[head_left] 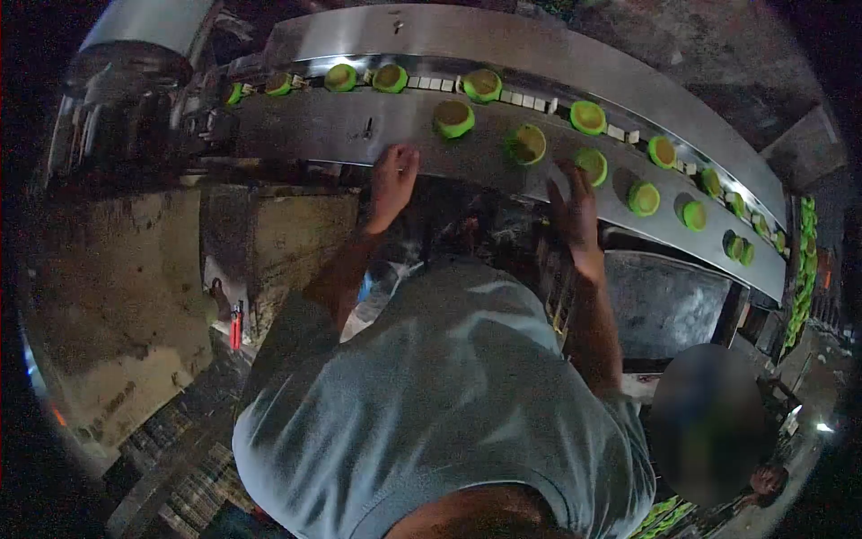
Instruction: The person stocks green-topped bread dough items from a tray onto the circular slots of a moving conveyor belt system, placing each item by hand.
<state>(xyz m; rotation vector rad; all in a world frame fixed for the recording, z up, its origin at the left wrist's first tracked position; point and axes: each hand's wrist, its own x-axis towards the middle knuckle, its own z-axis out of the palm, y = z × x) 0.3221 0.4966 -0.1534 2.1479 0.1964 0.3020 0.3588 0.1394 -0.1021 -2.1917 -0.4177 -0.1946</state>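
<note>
Dim rm, corners lost to black. Co-worker [669, 422] at lower R is mostly hidden by a blurred oval; can't read posture. Green stuff [804, 269] past the worktop's R end is too small & packed to sort. Cylinder [144, 40], upper L, is cut off by the top edge, its underside lost in shadow. Shirt [449, 377] of the person fills lower middle & hides the floor below it.

L hand [393, 187] is at the worktop's near edge, L of the near row, fingers close together, partly curled; palm side hidden, so can't tell if it grips anything. R hand [573, 202] is motion-blurred, thumb & fingers spread wide, right beside one piece [593, 165]; can't tell if they touch.

Worktop [296, 126] is long, bare steel, bowed by the lens. Green pieces [454, 118] w/ brownish tops sit in 2 rows: one along the white links [431, 83] in the slot, other loose on the steel nearer the person, mostly btwn the hands & off to the R. Far R ones bunch up, partly overlapping.

Below: dark panel [664, 305] on R, stained brown boards [135, 296] on L, red tool [236, 325] nr them, type unclear.
</note>
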